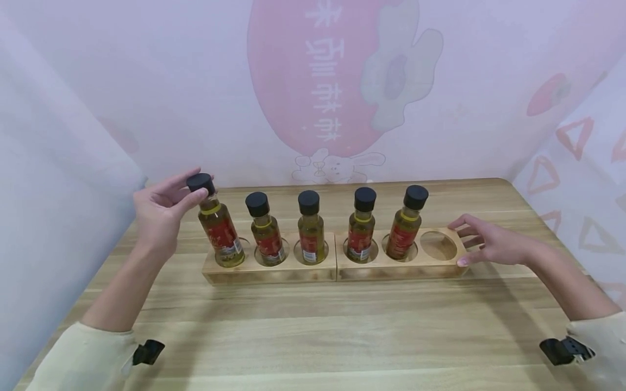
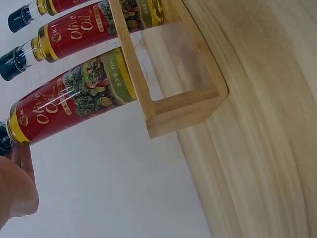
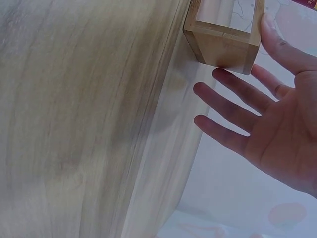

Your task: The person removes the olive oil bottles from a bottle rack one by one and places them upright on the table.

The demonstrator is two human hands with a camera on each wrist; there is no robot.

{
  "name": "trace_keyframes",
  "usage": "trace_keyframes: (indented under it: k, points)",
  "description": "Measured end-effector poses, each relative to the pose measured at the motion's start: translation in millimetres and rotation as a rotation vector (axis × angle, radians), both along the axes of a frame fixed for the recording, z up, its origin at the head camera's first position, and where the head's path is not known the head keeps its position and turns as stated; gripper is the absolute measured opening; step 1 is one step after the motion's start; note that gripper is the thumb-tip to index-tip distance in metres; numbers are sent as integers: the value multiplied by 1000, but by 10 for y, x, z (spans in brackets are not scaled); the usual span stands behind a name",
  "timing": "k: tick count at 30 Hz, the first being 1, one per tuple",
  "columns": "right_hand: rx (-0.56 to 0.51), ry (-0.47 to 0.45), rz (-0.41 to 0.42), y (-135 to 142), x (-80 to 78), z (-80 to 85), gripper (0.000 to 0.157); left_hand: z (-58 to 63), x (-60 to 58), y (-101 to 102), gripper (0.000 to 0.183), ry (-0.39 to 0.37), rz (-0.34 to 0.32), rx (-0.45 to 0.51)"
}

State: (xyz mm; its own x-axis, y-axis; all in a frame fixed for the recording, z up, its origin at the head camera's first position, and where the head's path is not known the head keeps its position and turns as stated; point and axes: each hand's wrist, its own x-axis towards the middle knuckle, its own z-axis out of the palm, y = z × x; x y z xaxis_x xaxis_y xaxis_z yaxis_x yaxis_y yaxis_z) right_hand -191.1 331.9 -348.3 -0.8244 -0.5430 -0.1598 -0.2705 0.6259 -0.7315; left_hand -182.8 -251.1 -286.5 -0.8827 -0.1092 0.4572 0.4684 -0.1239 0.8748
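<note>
At the left, my left hand [image 1: 158, 212] pinches the black cap of an olive oil bottle [image 1: 220, 233] with a red label. This bottle tilts, cap to the left, over the leftmost hole of the left wooden bottle rack [image 1: 274, 277]. In the left wrist view, the held bottle [image 2: 74, 96] ends at the rack's top board, with no part showing below it. My right hand [image 1: 499, 244] grips the far right end of the right wooden bottle rack [image 1: 401, 272], thumb at the front corner and index finger at the back. Its other fingers are spread in the right wrist view.
Several more olive oil bottles, such as one in the middle [image 1: 310, 233], stand in the racks' holes. The rightmost hole [image 1: 438, 246] holds no bottle. Both racks meet end to end on a wooden table [image 1: 323, 331]. A printed curtain [image 1: 195, 81] hangs behind.
</note>
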Motion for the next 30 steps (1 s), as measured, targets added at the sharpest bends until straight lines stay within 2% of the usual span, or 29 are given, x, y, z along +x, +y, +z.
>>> trace_keyframes:
  k: [9, 14, 19, 23, 30]
  points:
    - [2, -28, -14, -13, 11, 33, 69, 78, -83, 28, 29, 29, 28, 84]
    - [1, -28, -12, -5, 10, 29, 69, 106, -134, 39, 29, 33, 74, 137]
    - [-2, -29, -7, -1, 7, 20, 68, 135, -189, 46, 30, 17, 109, 189]
    - [0, -31, -13, 0, 1, 14, 68, 163, -240, 37, 32, -14, 149, 206]
    - [-5, -36, -14, 2, -3, 9, 69, 177, -326, 29, 33, -48, 179, 222]
